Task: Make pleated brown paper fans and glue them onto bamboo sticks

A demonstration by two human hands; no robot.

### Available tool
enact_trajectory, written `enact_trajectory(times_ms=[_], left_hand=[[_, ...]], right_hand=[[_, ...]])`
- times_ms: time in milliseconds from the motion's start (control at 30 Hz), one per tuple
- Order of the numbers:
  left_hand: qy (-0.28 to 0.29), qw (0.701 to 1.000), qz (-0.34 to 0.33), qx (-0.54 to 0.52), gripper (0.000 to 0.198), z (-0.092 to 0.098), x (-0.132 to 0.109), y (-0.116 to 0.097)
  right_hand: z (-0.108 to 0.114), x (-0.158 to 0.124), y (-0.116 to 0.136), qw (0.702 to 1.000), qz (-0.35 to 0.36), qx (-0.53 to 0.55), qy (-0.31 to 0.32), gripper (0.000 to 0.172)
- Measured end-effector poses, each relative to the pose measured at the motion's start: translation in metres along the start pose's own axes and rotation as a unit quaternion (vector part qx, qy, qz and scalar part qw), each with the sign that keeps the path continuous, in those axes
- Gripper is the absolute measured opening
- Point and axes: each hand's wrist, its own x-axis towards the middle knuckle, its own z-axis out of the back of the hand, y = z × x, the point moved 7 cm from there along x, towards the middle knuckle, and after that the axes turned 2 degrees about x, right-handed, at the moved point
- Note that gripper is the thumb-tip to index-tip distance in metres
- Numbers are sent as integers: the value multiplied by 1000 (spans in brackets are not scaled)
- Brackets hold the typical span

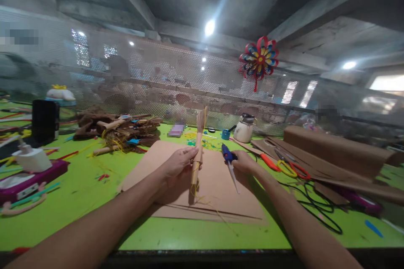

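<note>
Currently, the left hand (180, 162) has its grip around a rolled brown-paper bundle (199, 138), over flat paper sheets (214, 172) on the green tabletop (195, 235). Nearby, the right hand (244, 162) holds a blue glue gun (226, 153).

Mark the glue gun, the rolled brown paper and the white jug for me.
Glue gun (227, 154), head view: blue body.
Rolled brown paper (197, 161), head view: shaft below the thumb.
White jug (243, 132), head view: pale body.

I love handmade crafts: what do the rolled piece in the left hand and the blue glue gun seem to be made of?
The rolled piece looks like matte brown paper: wrapped layers, splayed top. The blue glue gun is probably plastic, from its even colour; its finish is hard to tell.
</note>
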Motion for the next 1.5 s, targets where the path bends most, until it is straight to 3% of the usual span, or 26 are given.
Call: enact_trajectory(times_ms=[133, 300, 500, 600, 667, 733, 800, 933, 1233, 1500], left_hand=[[-32, 998, 5, 50, 24, 6, 2, 2], [-28, 998, 2, 64, 25, 11, 6, 2], [-24, 998, 31, 42, 27, 15, 5, 5], [1, 999, 50, 18, 27, 8, 0, 6], [10, 999, 53, 9, 27, 5, -1, 5], [0, 999, 35, 8, 25, 6, -1, 3], [-18, 1000, 5, 16, 22, 9, 2, 0], [-37, 998, -26, 38, 21, 14, 5, -2], [-45, 998, 21, 31, 24, 7, -2, 3], [-32, 998, 7, 46, 24, 13, 4, 0]], right_hand=[[-2, -4, -5, 999, 27, -33, -30, 26], [-2, -2, -4, 995, 30, -52, -83, 18], [32, -9, -11, 981, -19, 120, -149, 17], [51, -23, -3, 954, -10, 272, -127, 33], [56, -34, 17, 913, 29, 402, -57, 43], [59, -47, 38, 894, 61, 444, -4, 47], [62, -56, 57, 910, 94, 404, 25, 48], [62, -62, 75, 937, 141, 320, 17, 49], [63, -63, 81, 945, 165, 282, -7, 46], [61, -62, 82, 954, 170, 244, -25, 45]])
